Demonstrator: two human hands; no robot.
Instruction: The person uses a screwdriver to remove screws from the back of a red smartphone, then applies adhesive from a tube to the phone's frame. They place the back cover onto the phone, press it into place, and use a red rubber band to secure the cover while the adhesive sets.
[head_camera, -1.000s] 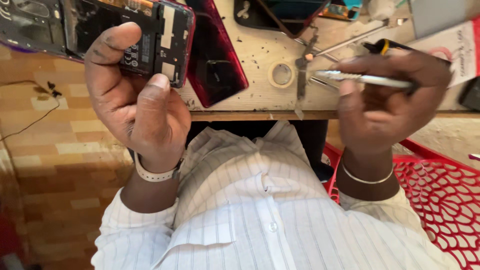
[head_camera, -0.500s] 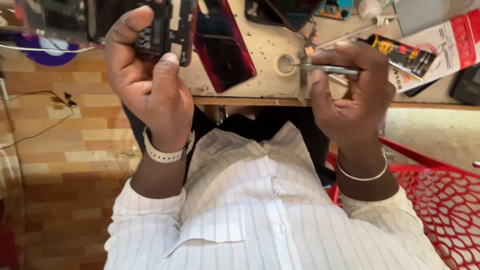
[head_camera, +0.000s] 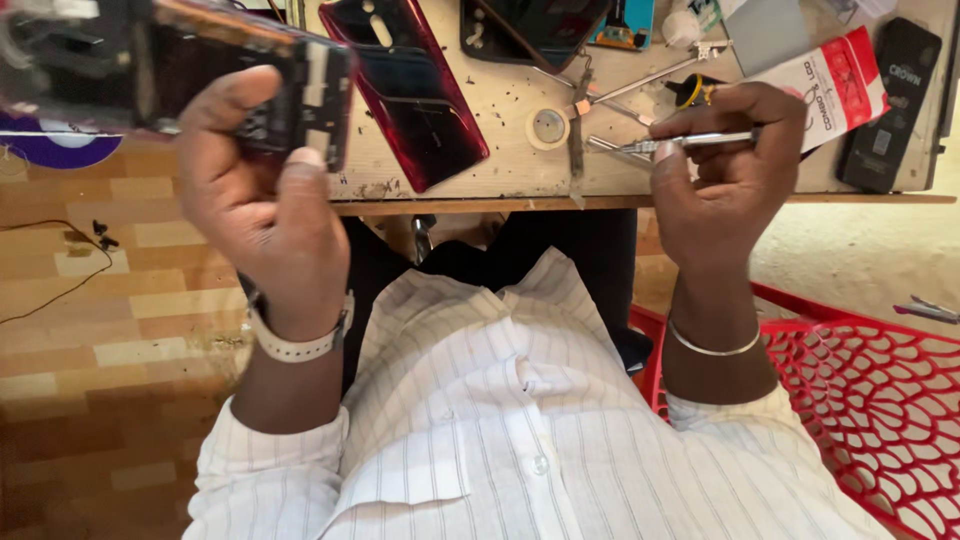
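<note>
At ten o'clock, an opened phone (head_camera: 190, 75) is being gripped by the left hand (head_camera: 255, 190); a screwdriver (head_camera: 665, 143) is being pinched by the right hand (head_camera: 735, 170). Held off the worktop (head_camera: 500, 170), the phone is probably being risked to a drop.

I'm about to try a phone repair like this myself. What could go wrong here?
The left hand holds the opened phone in the air, beyond the table edge, over the floor; a slip could drop it. The pointed tool in the right hand could scratch exposed parts.
</note>
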